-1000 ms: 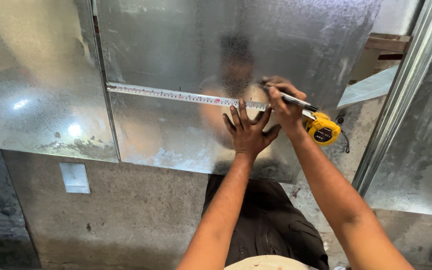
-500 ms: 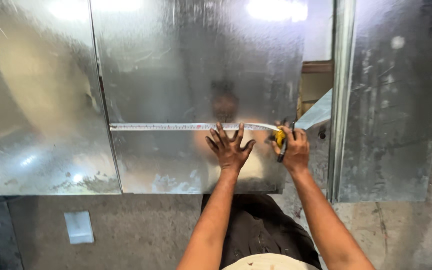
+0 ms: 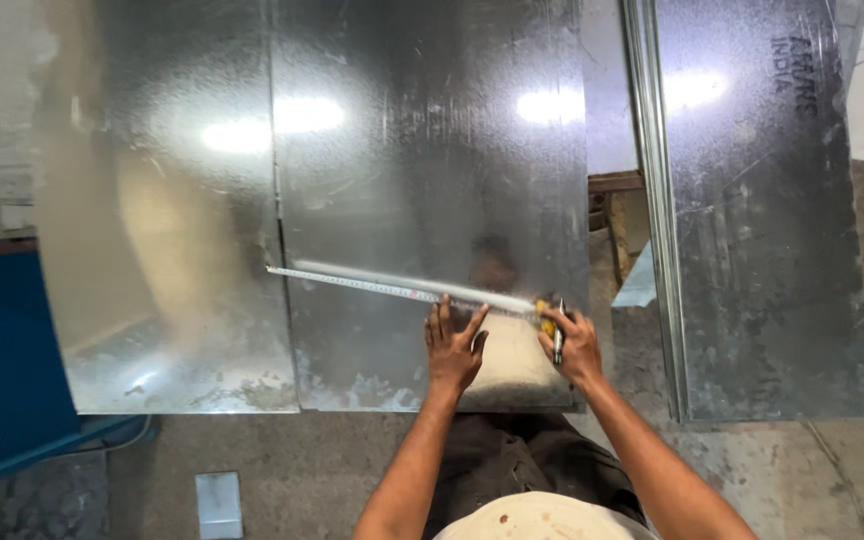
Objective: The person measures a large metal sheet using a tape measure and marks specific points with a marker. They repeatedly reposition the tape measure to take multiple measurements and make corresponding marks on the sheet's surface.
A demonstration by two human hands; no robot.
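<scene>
A shiny galvanised metal sheet [image 3: 432, 180] lies in front of me. A tape measure blade [image 3: 372, 284] stretches across it from the seam at its left edge to the right. My left hand [image 3: 452, 345] presses flat on the sheet with fingers spread, holding the blade down. My right hand [image 3: 572, 345] sits at the sheet's right edge, gripping the yellow tape measure case [image 3: 547, 320] together with a thin marking tool [image 3: 558, 345].
A second metal sheet [image 3: 162, 250] adjoins on the left. A third sheet [image 3: 762, 220] with a folded edge lies to the right. A blue surface [image 3: 2, 360] is at far left. A small metal offcut [image 3: 219, 505] rests on the concrete floor.
The view has swung upward and back, so the sheets appear lower and fuller. My hands stay on the tape at the sheet's right edge, with the right hand closed more tightly over the case.
</scene>
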